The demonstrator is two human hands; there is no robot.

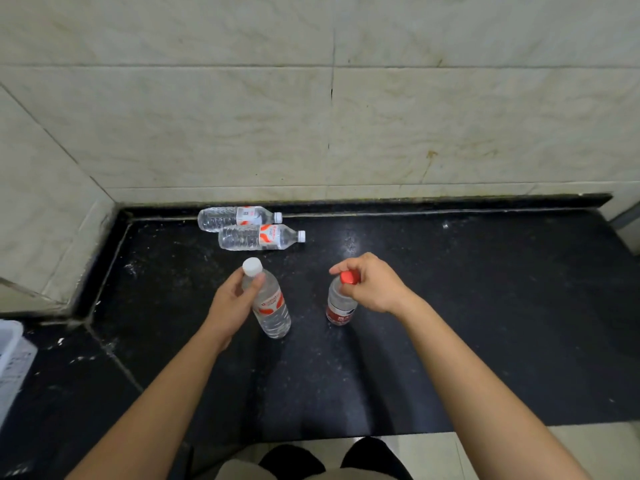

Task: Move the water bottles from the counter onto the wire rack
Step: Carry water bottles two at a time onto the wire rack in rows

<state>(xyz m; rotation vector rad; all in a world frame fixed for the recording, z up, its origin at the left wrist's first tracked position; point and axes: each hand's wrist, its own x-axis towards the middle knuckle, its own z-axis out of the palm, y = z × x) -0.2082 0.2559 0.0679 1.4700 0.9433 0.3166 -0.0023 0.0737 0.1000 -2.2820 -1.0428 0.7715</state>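
Weight likely full, walls slick; left hand (232, 303) wraps white-capped clear plastic bottle (273, 313) at its neck, eleven o'clock; right hand (374, 285) pinches red-capped clear plastic bottle (339, 304) by its cap, one o'clock.

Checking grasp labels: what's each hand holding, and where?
Left hand grips the white-capped bottle at its neck; right hand pinches the red-capped bottle by its cap.

Nothing here you can read. White-cap bottle (273, 315): red-and-white label, lettering blurred. Red-cap bottle (341, 308): red label, white marks, illegible. Far lying bottle (227, 218): small dark block on white label, unreadable. Near lying bottle (254, 238): red swoosh label, red lettering too small.
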